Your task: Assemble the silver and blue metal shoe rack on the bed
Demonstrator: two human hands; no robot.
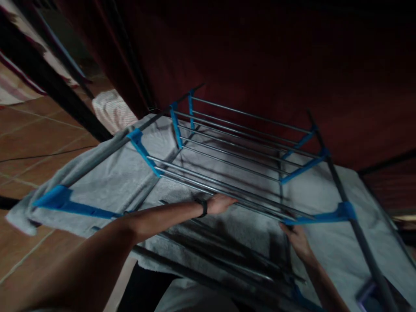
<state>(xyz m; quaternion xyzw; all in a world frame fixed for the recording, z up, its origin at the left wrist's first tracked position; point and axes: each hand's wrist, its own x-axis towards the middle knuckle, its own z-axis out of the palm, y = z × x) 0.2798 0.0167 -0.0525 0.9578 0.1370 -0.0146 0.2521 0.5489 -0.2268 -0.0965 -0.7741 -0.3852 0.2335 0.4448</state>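
Observation:
A rack of grey tubes, blue plastic brackets (143,151) and thin metal rods (227,162) stands over a pale cloth. My left hand (221,203), with a dark band on its wrist, is closed around a rod in the near row (191,182). At that row's right end, my right hand (296,239) grips the end of the right blue bracket (318,218), its fingertips partly hidden behind it. Below my hands several loose rods (227,255) lie in shadow, partly covered by my left arm. Another blue bracket (81,208) sits at the near left.
The pale cloth (380,238) covers the surface under the rack. A dark red curtain (260,56) hangs behind it. Dark poles (48,78) cross the left side above the tiled floor (39,143). A dark purple-edged object (372,297) lies at the lower right.

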